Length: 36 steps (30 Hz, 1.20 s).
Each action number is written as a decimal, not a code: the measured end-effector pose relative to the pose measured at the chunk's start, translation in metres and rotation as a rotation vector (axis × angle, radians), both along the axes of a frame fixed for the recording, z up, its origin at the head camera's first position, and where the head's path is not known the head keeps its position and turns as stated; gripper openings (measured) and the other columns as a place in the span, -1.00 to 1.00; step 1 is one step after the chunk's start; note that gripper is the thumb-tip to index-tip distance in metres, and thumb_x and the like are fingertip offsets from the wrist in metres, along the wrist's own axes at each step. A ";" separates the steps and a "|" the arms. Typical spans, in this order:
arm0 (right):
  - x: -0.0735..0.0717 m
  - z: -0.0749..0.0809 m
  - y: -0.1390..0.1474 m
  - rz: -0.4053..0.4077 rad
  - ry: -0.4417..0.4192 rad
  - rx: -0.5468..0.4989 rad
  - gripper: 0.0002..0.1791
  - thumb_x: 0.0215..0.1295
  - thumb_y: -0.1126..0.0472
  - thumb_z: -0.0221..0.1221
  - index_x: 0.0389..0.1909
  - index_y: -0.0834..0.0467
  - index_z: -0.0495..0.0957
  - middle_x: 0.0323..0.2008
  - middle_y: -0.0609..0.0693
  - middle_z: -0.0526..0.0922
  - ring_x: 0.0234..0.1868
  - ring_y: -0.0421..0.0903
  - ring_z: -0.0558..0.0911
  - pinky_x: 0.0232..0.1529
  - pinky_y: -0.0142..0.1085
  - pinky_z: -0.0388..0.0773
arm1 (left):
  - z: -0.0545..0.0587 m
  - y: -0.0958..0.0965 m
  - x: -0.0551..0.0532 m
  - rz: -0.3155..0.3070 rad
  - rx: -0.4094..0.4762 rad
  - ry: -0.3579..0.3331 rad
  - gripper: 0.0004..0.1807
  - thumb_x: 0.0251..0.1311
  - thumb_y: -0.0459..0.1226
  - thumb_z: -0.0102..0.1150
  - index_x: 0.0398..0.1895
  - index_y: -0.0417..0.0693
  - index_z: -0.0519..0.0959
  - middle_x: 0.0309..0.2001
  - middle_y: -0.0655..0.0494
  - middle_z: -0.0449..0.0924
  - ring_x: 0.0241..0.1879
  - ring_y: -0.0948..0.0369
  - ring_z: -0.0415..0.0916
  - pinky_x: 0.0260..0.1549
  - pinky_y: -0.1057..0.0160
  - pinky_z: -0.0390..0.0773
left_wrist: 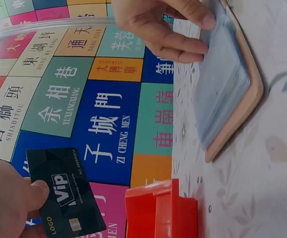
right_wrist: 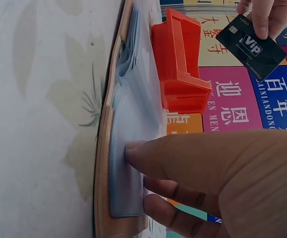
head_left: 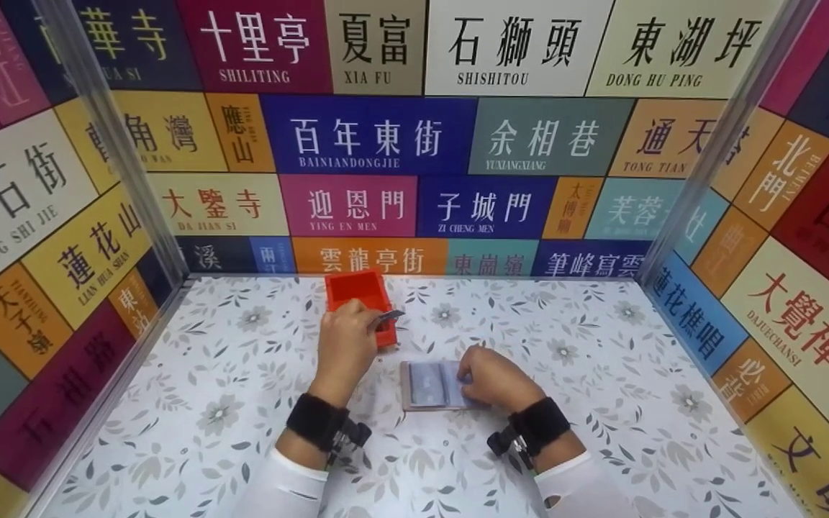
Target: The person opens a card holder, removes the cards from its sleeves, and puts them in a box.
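Observation:
My left hand pinches a black VIP card between thumb and fingers, raised over the front part of a red plastic bin. To the right of the bin, a card holder with a tan cover lies open on the table, its clear plastic sleeves showing. My right hand is at the holder's right side. There the thumb lies on a clear sleeve and the other fingers curl at the sleeve's edge, pinching it.
A table covered in a white floral print carries the bin and the holder. Behind it and along both sides stand panels of coloured signs with Chinese lettering. Black straps with small cameras circle both wrists.

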State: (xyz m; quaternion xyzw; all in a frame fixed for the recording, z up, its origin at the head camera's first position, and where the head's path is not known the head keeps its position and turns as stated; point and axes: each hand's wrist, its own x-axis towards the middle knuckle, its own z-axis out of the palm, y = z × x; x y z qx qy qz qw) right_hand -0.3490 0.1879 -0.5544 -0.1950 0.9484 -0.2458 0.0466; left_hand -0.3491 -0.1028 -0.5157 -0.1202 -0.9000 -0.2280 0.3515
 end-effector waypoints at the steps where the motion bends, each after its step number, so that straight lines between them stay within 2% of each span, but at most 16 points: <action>1: 0.000 0.000 0.000 0.001 0.004 -0.003 -0.78 0.17 0.39 0.53 -0.14 0.21 0.83 -0.17 0.04 0.82 -0.19 -0.09 0.69 0.01 -0.06 0.76 | 0.000 -0.003 -0.001 0.021 -0.025 0.002 -0.86 0.36 -0.44 0.47 -0.15 -0.09 0.93 -0.34 -0.01 0.66 -0.23 -0.03 0.70 -0.15 -0.05 0.54; 6: 0.000 -0.002 0.003 0.019 0.015 -0.015 -0.80 0.20 0.40 0.53 -0.15 0.21 0.83 -0.16 0.03 0.81 -0.17 -0.09 0.69 0.03 -0.03 0.76 | -0.002 -0.011 -0.013 0.111 -0.182 -0.010 -0.78 0.31 -0.49 0.35 -0.22 -0.08 0.92 -0.30 -0.04 0.67 -0.20 -0.08 0.69 -0.16 -0.06 0.46; 11: -0.002 -0.003 0.004 0.033 0.022 -0.018 -0.80 0.18 0.41 0.54 -0.17 0.21 0.83 -0.16 0.02 0.79 -0.15 -0.08 0.70 0.04 -0.01 0.76 | -0.010 -0.012 -0.028 0.127 -0.298 -0.082 -0.80 0.28 -0.50 0.34 -0.29 -0.13 0.90 -0.27 -0.08 0.75 -0.19 -0.12 0.72 -0.14 -0.08 0.45; 16: -0.001 -0.003 0.004 0.023 0.009 -0.024 -0.78 0.18 0.40 0.54 -0.15 0.20 0.83 -0.16 -0.01 0.79 -0.11 -0.07 0.72 0.08 -0.01 0.77 | -0.015 -0.007 -0.036 0.126 -0.347 -0.159 -0.78 0.35 -0.51 0.29 -0.25 -0.14 0.90 -0.25 -0.11 0.83 -0.16 -0.12 0.78 -0.04 -0.16 0.52; 21: 0.000 -0.002 0.005 0.024 0.005 -0.038 -0.78 0.20 0.40 0.54 -0.14 0.20 0.83 -0.16 0.01 0.80 -0.12 -0.09 0.72 0.07 -0.04 0.76 | -0.017 -0.002 -0.039 0.110 -0.376 -0.207 -0.80 0.34 -0.48 0.28 -0.25 -0.16 0.88 -0.26 -0.12 0.86 -0.21 -0.13 0.80 0.11 -0.21 0.52; 26: 0.001 -0.001 0.004 0.037 0.021 -0.045 -0.79 0.19 0.40 0.53 -0.15 0.22 0.81 -0.17 0.05 0.81 -0.16 -0.08 0.70 0.03 -0.02 0.76 | -0.018 -0.001 -0.039 0.094 -0.400 -0.290 -0.81 0.35 -0.47 0.29 -0.22 -0.16 0.87 -0.25 -0.13 0.88 -0.22 -0.14 0.80 0.24 -0.26 0.47; 32: 0.001 -0.001 0.005 0.039 0.025 -0.034 -0.78 0.22 0.39 0.54 -0.13 0.22 0.79 -0.15 0.06 0.83 -0.14 -0.05 0.72 0.06 0.02 0.76 | -0.020 0.000 -0.036 0.092 -0.413 -0.337 -0.85 0.35 -0.46 0.31 -0.23 -0.17 0.86 -0.25 -0.12 0.88 -0.23 -0.14 0.79 0.20 -0.25 0.43; 36: 0.001 -0.002 0.004 0.043 0.038 -0.026 -0.80 0.20 0.40 0.52 -0.15 0.22 0.82 -0.16 0.05 0.82 -0.16 -0.08 0.69 0.03 -0.02 0.75 | -0.020 0.001 -0.033 0.076 -0.411 -0.341 -0.89 0.30 -0.45 0.35 -0.28 -0.17 0.84 -0.29 -0.12 0.87 -0.25 -0.15 0.79 0.21 -0.29 0.41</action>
